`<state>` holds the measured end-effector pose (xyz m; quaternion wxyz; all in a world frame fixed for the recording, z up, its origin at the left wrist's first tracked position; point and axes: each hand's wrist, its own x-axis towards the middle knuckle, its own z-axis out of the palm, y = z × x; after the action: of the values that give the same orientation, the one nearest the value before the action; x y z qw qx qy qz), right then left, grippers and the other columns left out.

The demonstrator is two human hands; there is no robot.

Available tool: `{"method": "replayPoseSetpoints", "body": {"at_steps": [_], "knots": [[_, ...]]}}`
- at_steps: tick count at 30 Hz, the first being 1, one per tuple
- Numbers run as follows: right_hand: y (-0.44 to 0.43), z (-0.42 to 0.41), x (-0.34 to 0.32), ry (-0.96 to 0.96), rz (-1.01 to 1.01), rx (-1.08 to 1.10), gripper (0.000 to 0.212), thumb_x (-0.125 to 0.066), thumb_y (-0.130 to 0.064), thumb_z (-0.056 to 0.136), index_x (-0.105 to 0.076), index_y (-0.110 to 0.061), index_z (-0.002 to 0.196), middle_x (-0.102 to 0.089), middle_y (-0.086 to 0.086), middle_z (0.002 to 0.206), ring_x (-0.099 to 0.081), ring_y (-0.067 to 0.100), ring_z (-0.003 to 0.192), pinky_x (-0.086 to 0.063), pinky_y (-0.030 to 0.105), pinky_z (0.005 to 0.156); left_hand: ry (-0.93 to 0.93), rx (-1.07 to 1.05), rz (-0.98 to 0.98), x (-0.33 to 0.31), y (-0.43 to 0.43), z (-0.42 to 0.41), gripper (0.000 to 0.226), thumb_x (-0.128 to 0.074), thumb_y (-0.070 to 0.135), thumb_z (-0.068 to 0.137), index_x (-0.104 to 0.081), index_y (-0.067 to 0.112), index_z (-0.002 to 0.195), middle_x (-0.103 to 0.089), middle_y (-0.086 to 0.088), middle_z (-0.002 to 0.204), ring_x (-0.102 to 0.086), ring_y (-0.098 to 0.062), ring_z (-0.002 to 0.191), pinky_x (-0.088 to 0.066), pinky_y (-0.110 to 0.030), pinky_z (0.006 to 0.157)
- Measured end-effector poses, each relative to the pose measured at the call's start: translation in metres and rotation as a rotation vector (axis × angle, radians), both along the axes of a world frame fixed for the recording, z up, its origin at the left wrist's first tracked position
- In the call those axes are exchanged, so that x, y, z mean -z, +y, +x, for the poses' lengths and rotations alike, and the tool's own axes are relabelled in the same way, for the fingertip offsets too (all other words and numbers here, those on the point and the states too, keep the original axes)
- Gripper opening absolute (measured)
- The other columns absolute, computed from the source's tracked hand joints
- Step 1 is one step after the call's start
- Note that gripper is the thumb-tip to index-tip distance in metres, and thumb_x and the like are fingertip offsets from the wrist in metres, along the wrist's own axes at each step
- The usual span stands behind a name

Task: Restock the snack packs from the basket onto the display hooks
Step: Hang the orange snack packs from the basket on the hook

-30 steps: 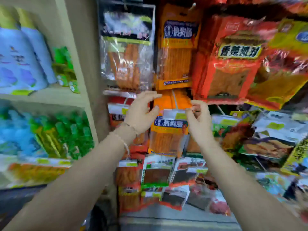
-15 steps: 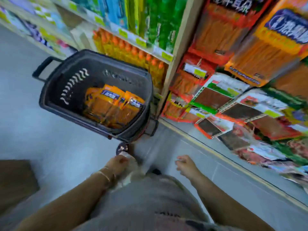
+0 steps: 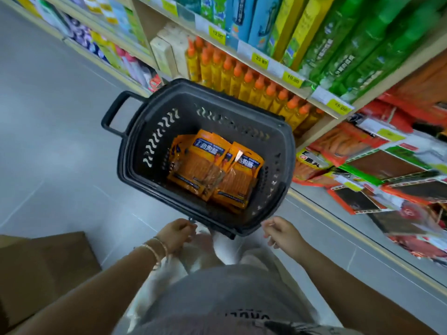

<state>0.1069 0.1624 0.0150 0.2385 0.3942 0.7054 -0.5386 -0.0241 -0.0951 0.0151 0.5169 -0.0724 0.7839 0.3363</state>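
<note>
A black plastic basket (image 3: 278, 141) stands on the grey floor in front of me, with several orange snack packs (image 3: 212, 168) lying flat in its bottom. My left hand (image 3: 177, 234) hovers just short of the basket's near rim, fingers curled, holding nothing. My right hand (image 3: 280, 229) is at the same height beside the rim's near right corner, fingers loosely apart and empty. Hanging snack packs (image 3: 377, 165) on the display hooks fill the right side, red, orange and green ones overlapping.
A shelf unit behind the basket carries yellow bottles with orange caps (image 3: 244, 78) and green and blue boxes above. A brown cardboard box (image 3: 46, 269) sits on the floor at my left. The basket's handle (image 3: 113, 112) sticks out to the left.
One second ago both hands were up at the hooks with an orange pack. My view has since dropped to the basket, and both empty hands have come closer to its near rim.
</note>
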Motion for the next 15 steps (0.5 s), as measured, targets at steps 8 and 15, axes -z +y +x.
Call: {"method": "replayPoseSetpoints", "body": {"at_steps": [8,15], "knots": [[-0.023,-0.107,0.035,-0.131,-0.07,0.027,0.014,-0.045,-0.027,0.1,-0.055,-0.02,0.107,-0.061,-0.003,0.089,-0.057,0.011,0.073,-0.046,0.022,0.065,-0.053,-0.064,0.089,0.015,0.01,-0.126,0.02,-0.036,0.011,0.1,-0.056,0.012,0.098,-0.059,-0.004,0.086,-0.058,-0.014,0.066,-0.045,-0.016,0.053],[-0.027,-0.181,0.125,-0.226,-0.108,0.047,0.02,-0.053,-0.033,0.094,-0.056,-0.018,0.108,-0.063,-0.001,0.09,-0.059,0.013,0.076,-0.048,0.029,0.072,-0.042,-0.192,0.042,0.089,0.037,-0.184,0.02,-0.04,0.006,0.096,-0.058,0.009,0.103,-0.064,-0.005,0.091,-0.059,-0.013,0.075,-0.047,-0.011,0.052]]}}
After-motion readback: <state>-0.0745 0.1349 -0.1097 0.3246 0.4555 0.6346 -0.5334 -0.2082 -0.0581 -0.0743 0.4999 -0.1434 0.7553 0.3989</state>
